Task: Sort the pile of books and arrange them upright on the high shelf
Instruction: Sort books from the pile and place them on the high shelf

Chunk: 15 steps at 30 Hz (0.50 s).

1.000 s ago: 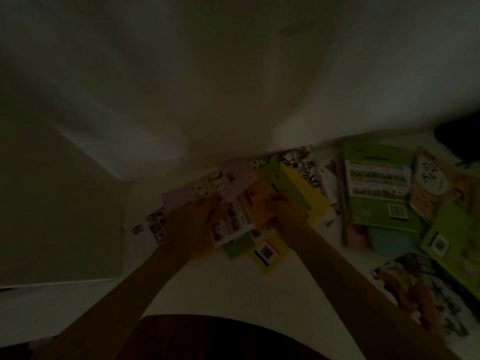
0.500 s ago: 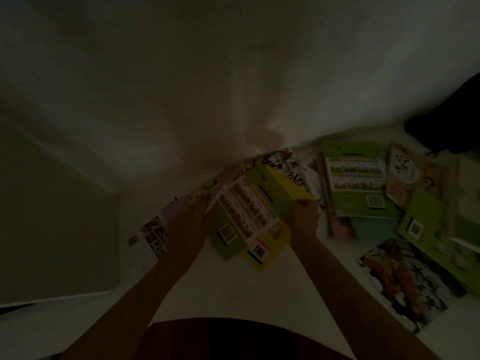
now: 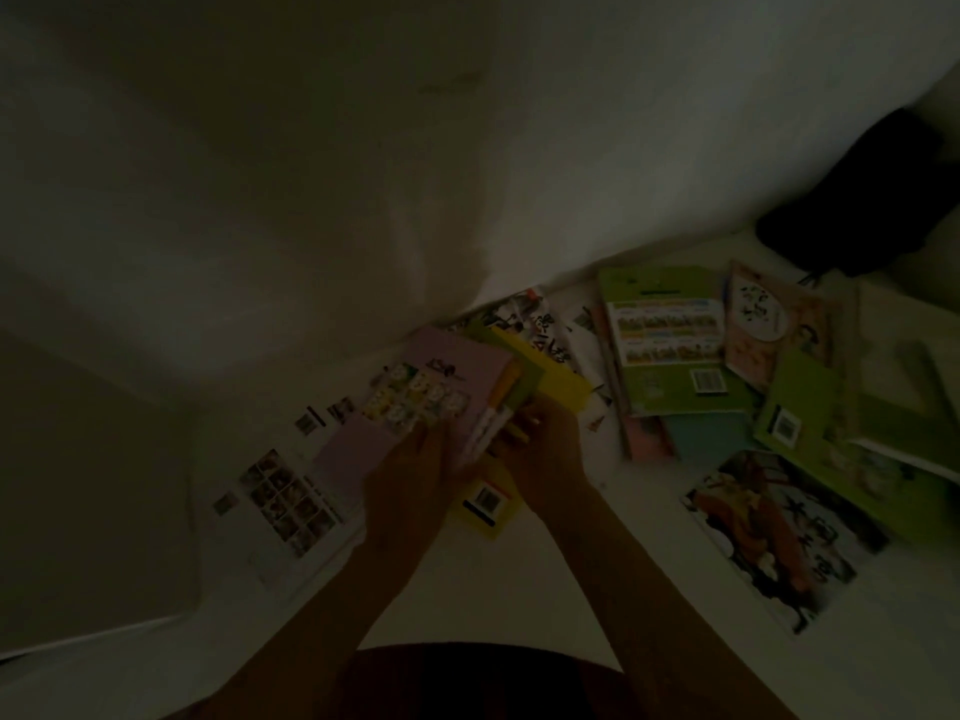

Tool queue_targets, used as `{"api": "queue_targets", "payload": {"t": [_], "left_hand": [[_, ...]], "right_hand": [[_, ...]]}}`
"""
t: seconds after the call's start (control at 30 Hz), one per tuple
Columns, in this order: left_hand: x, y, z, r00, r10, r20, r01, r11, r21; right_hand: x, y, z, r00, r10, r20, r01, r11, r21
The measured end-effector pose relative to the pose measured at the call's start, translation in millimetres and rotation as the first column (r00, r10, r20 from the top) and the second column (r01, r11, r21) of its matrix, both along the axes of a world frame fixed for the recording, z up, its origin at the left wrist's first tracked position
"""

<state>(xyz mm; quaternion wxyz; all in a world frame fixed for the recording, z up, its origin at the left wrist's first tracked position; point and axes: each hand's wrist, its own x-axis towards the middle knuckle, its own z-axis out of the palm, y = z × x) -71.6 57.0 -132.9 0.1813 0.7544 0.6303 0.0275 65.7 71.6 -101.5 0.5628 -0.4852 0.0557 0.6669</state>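
Observation:
The scene is very dim. My left hand (image 3: 410, 480) holds a thin pink book (image 3: 415, 392) by its near edge. My right hand (image 3: 540, 454) grips a small bundle of thin books (image 3: 498, 407), spines up, beside the pink one. Under them lies a yellow book (image 3: 550, 381) whose barcode corner (image 3: 485, 504) shows between my wrists. More thin books lie flat to the right: a green one with a barcode (image 3: 670, 350), a pinkish one (image 3: 769, 324), another green one (image 3: 810, 413) and a picture book (image 3: 779, 532).
A white book with photo grids (image 3: 280, 496) lies flat on the pale floor at the left. A pale wall (image 3: 363, 148) rises right behind the books. A black object (image 3: 857, 194) sits at the far right. The high shelf is out of view.
The green and yellow book that both hands held flat has been gathered into a bundle on edge in my right hand. The pink book now shows in my left hand. The camera shifted slightly.

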Motion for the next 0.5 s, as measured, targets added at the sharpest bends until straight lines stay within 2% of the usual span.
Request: {"api": "queue_targets", "payload": {"t": [0.07, 0.1, 0.13, 0.17, 0.2, 0.23, 0.3, 0.37, 0.43, 0.5], "left_hand": [[-0.3, -2.4, -1.7, 0.988, -0.085, -0.126, 0.087, 0.996, 0.012], [-1.3, -3.3, -3.1, 0.983, -0.106, -0.152, 0.112, 0.993, 0.035], [-3.0, -2.9, -3.4, 0.979, -0.121, -0.162, 0.130, 0.991, 0.041], [-4.4, -1.3, -3.0, 0.984, -0.116, -0.132, 0.120, 0.993, 0.023], [-5.1, 1.2, 0.0, 0.992, -0.105, -0.070, 0.106, 0.994, 0.006], [-6.0, 3.0, 1.0, 0.997, -0.081, -0.005, 0.081, 0.996, 0.023], [-7.6, 4.1, -1.0, 0.995, -0.092, 0.040, 0.087, 0.991, 0.106], [-1.9, 4.6, 0.2, 0.995, -0.070, 0.070, 0.058, 0.986, 0.158], [9.4, 3.9, 8.4, 0.992, -0.018, 0.124, 0.003, 0.993, 0.120], [18.2, 3.3, 13.6, 0.982, 0.074, 0.175, -0.079, 0.997, 0.019]], "right_hand": [[10.1, -3.3, 0.6, 0.998, 0.049, -0.031, -0.047, 0.997, 0.055], [15.6, -5.4, -1.6, 0.992, 0.093, 0.079, -0.095, 0.995, 0.020], [20.9, -7.7, -8.0, 0.951, 0.145, 0.275, -0.131, 0.989, -0.066], [25.7, -11.7, -18.4, 0.856, 0.188, 0.481, -0.124, 0.979, -0.161], [29.3, -16.5, -28.1, 0.754, 0.197, 0.627, -0.073, 0.973, -0.218], [31.4, -20.8, -36.0, 0.704, 0.193, 0.683, -0.024, 0.968, -0.248], [32.2, -24.0, -39.9, 0.759, 0.194, 0.622, -0.009, 0.958, -0.288], [28.6, -22.9, -32.1, 0.877, 0.182, 0.445, -0.059, 0.959, -0.277], [22.7, -20.4, -18.9, 0.940, 0.171, 0.295, -0.131, 0.980, -0.152], [14.7, -15.9, -13.9, 0.942, 0.231, 0.242, -0.229, 0.973, -0.036]]}}
